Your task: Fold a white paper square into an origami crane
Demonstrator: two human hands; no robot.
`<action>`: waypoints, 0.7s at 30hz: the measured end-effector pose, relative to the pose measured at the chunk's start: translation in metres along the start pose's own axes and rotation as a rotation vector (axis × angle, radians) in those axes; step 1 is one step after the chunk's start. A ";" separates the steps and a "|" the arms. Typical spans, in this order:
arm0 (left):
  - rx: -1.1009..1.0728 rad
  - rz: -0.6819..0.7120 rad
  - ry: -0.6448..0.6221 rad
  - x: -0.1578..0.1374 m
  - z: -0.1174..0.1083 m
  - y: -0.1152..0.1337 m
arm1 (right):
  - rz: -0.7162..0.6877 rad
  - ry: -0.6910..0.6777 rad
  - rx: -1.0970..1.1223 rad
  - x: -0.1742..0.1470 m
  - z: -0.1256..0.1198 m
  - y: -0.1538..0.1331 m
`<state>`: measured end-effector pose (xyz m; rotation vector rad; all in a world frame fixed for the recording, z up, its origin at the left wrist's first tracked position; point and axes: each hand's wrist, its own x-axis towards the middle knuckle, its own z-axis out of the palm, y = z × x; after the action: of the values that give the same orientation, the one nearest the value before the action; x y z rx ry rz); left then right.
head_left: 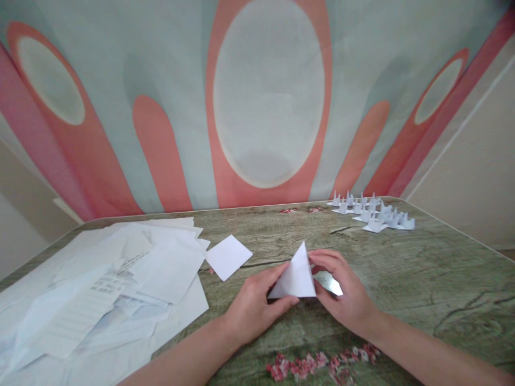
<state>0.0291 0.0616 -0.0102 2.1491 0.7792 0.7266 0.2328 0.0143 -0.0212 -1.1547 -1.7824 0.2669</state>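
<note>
A white sheet of paper folded into a triangle (295,276) stands between my two hands just over the table, its point upward. My left hand (259,300) grips its left side, with the thumb along the lower edge and the fingers behind. At the right edge, my right hand (344,292) pinches the same paper between thumb and fingers; part of the fingertips is hidden behind it. A white square of paper (229,257) lies flat on the table, to the left of the folded one and beyond my left hand.
A large heap of loose white sheets (161,262), some printed, covers the table's left side. Several small folded paper figures (376,220) stand grouped at the back right. The wood-patterned table (422,289) has printed pink flowers. A patterned backdrop (267,96) hangs behind it.
</note>
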 end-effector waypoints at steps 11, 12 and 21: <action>-0.057 -0.077 -0.004 0.000 0.001 -0.001 | -0.128 -0.087 -0.084 -0.005 -0.003 0.003; -0.072 -0.081 -0.005 0.000 0.002 -0.001 | -0.136 -0.101 -0.090 -0.004 -0.003 0.002; -0.080 -0.036 0.010 0.000 -0.006 0.010 | -0.156 -0.195 -0.103 -0.002 -0.001 0.000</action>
<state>0.0277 0.0584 0.0014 2.0557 0.7791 0.7376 0.2336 0.0123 -0.0215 -1.0838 -2.0667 0.2027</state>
